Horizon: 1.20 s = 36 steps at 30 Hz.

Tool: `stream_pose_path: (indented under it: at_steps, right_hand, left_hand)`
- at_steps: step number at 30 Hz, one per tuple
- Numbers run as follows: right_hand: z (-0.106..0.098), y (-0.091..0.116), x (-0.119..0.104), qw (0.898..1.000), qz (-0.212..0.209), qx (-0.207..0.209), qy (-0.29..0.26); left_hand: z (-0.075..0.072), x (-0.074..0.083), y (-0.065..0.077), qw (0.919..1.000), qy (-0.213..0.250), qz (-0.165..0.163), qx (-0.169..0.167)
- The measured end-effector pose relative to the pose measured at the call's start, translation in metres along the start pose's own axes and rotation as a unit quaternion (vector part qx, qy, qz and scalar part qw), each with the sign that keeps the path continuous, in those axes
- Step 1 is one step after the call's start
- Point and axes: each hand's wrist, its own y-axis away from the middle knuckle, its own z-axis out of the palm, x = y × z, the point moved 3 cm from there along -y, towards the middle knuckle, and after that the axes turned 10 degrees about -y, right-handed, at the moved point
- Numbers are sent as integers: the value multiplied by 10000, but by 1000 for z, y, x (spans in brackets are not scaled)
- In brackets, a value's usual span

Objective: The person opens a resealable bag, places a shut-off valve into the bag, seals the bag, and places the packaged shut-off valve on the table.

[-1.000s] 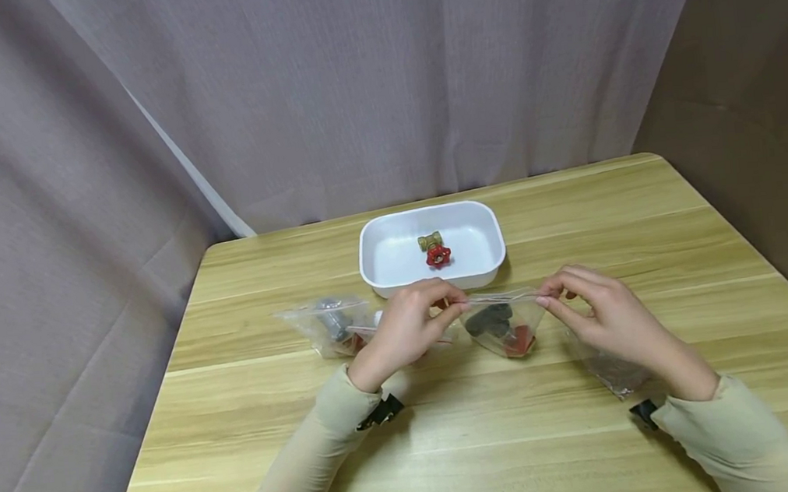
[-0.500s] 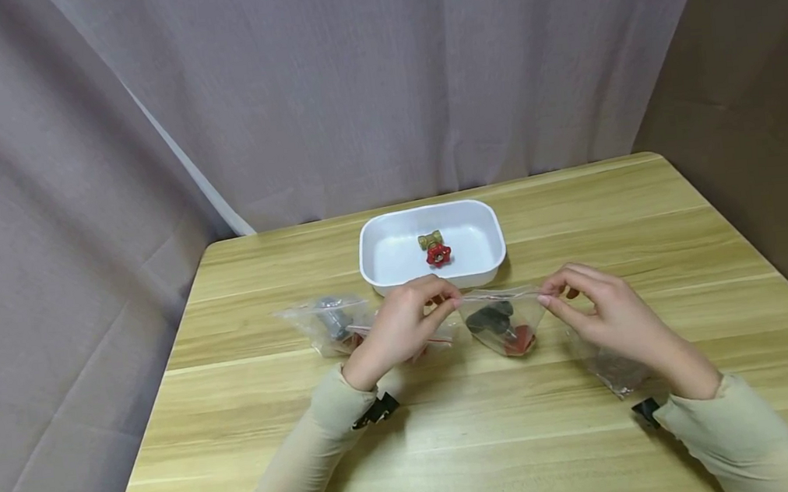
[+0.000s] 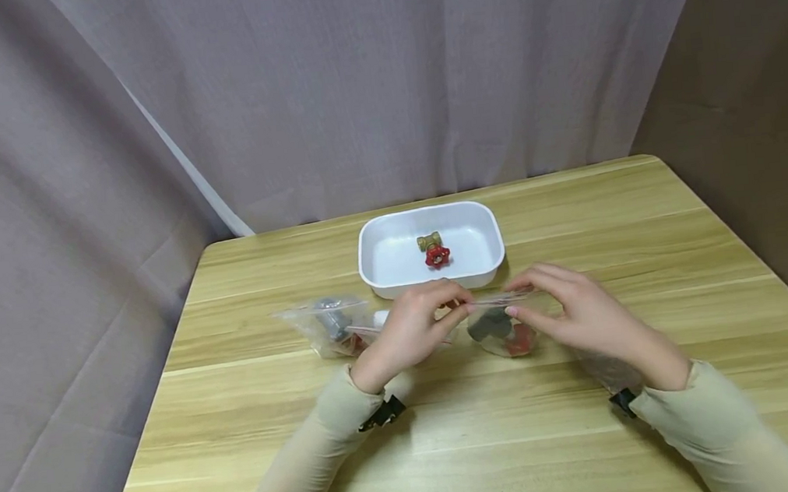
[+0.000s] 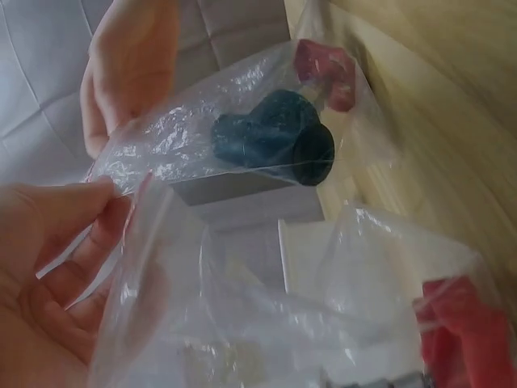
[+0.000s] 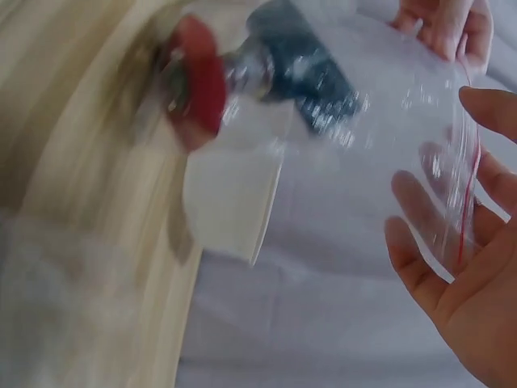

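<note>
A clear zip-lock bag (image 3: 487, 347) stands at the table's middle, holding a dark green valve (image 4: 271, 137) with a red handle (image 5: 194, 81). My left hand (image 3: 411, 323) pinches the left end of its top edge between thumb and forefinger. At the same edge, farther right, my right hand (image 3: 576, 312) has its thumb on one side of the plastic and fingers on the other, seen through the film in the right wrist view. A red line runs along the seal. Behind the bag is a white tray (image 3: 375, 267) with a brass valve (image 3: 429, 241) that has a red handwheel (image 3: 438, 256).
Left of my left hand lie more zip-lock bags, one with a grey fitting (image 3: 333, 320) and a red part (image 3: 356, 343). Another clear bag (image 3: 605, 372) lies partly beneath my right hand. Grey curtains (image 3: 380, 83) hang behind the wooden table (image 3: 239, 400).
My right hand has slid left along the bag's top edge, closer to my left hand, and the edge between them has shortened. My left hand has shifted only slightly.
</note>
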Motion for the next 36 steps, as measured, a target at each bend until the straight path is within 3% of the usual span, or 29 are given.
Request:
stream_pose_path:
  at_steps: [10,36]
  right_hand:
    - [17,-14,-16,9976,-685,121,35]
    - [15,-11,-16,9970,-739,217,61]
  left_hand:
    - [5,9,-2,9999,50,129,36]
    - [5,15,3,9985,-453,291,51]
